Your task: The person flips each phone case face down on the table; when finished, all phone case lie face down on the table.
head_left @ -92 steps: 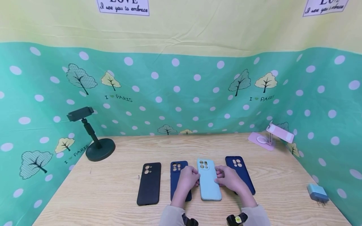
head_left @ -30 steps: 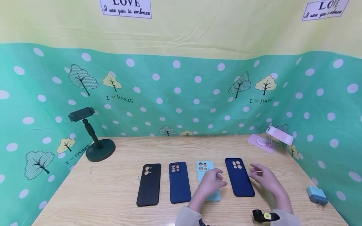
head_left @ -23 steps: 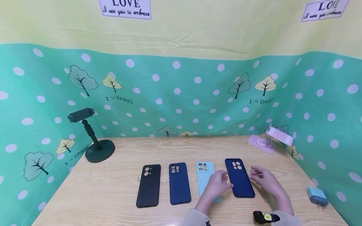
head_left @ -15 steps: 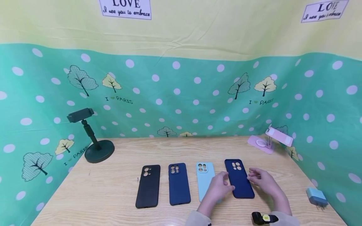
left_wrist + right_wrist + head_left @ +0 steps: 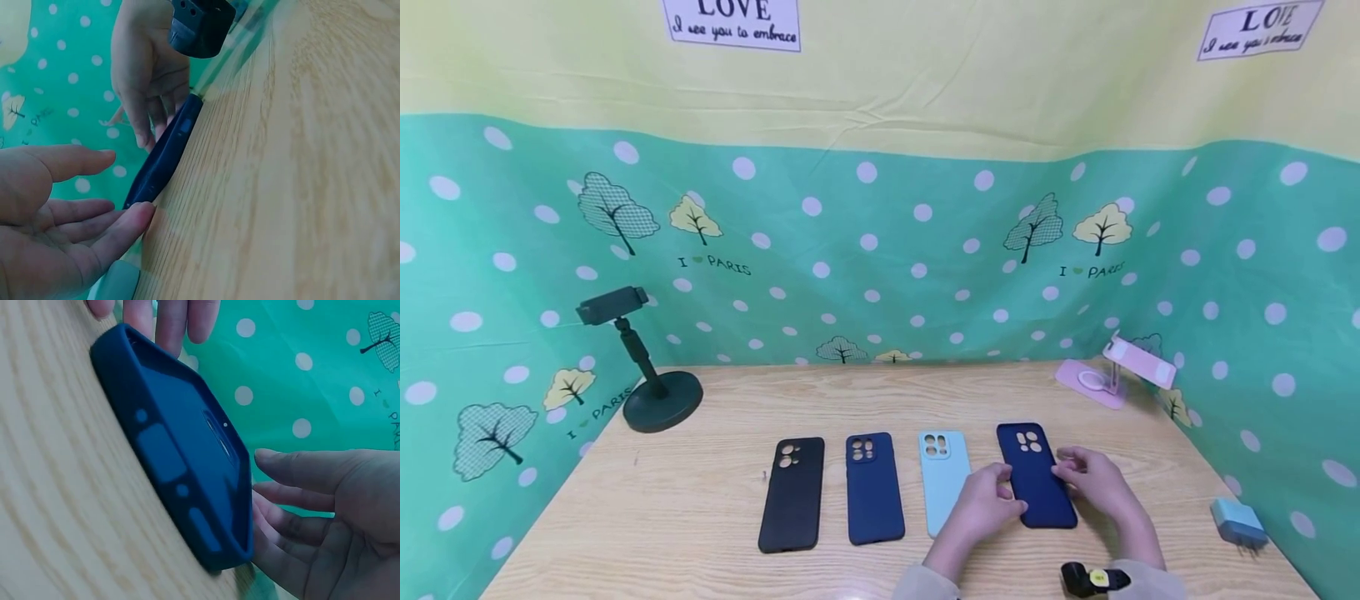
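A navy phone case (image 5: 1037,483) lies on the table with its hollow inside facing up, as the right wrist view shows. My left hand (image 5: 983,502) is at its left long edge, fingertips right at the rim and thumb held apart. On the opposite side, my right hand (image 5: 1097,483) has its fingers at the right edge, the thumb close to the rim. Neither hand is curled round the case (image 5: 181,437). A light blue phone case (image 5: 943,475) lies beside my left hand, its lower right part hidden by that hand.
To the left lie another navy phone case (image 5: 875,492) and a black phone case (image 5: 792,496). A dark green stand (image 5: 662,400) is at back left, a pink folding stand (image 5: 1090,382) at back right. A blue plug adapter (image 5: 1238,523) lies near the right edge.
Both hands have left the light blue case and shifted right to the rightmost navy case. Over the last second the left hand moved right and the right hand edged left, closing in on its sides.
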Demonstrator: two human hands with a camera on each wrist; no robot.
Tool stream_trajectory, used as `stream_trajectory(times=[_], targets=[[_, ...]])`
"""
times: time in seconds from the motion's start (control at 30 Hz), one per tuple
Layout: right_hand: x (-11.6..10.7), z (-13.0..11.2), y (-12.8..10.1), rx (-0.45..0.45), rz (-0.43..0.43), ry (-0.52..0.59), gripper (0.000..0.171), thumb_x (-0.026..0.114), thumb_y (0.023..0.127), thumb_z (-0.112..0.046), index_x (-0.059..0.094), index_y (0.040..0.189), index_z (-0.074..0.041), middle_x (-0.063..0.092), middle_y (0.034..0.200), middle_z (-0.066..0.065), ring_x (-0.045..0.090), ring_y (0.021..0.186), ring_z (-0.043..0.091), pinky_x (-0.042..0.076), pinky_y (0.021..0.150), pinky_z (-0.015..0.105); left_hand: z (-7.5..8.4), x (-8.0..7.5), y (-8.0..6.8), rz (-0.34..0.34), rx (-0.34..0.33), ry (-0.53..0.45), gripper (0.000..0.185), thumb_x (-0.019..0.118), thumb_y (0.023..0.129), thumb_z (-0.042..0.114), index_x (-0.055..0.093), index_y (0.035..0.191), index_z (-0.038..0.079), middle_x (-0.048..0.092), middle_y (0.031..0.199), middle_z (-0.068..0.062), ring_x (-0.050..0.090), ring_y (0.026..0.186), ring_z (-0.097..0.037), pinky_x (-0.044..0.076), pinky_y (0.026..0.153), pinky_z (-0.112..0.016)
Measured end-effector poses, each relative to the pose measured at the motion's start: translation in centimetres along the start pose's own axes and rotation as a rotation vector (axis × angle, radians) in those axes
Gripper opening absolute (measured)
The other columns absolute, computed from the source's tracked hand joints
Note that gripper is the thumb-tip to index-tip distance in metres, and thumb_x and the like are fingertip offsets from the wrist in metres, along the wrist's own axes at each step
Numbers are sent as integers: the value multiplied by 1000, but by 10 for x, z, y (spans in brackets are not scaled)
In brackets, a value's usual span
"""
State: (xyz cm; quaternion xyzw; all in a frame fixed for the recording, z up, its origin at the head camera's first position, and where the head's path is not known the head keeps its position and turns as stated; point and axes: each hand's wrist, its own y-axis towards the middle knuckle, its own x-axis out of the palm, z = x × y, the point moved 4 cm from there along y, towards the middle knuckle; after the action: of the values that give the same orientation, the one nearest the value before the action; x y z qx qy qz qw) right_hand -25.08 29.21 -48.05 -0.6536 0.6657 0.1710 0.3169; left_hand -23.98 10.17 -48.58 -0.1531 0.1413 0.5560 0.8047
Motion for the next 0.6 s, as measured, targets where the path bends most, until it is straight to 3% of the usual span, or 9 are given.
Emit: stream_trajectory(times=[0.6], targets=[[-6,7,0,73,-22,137,44,52,98,-14,48,128,18,66,105,23,63,83,14,58,66,28,0,4,0,-19,-24,10,49,77,80,13,61,125,5,69,117,-5,63,82,-5,52,68,-20]])
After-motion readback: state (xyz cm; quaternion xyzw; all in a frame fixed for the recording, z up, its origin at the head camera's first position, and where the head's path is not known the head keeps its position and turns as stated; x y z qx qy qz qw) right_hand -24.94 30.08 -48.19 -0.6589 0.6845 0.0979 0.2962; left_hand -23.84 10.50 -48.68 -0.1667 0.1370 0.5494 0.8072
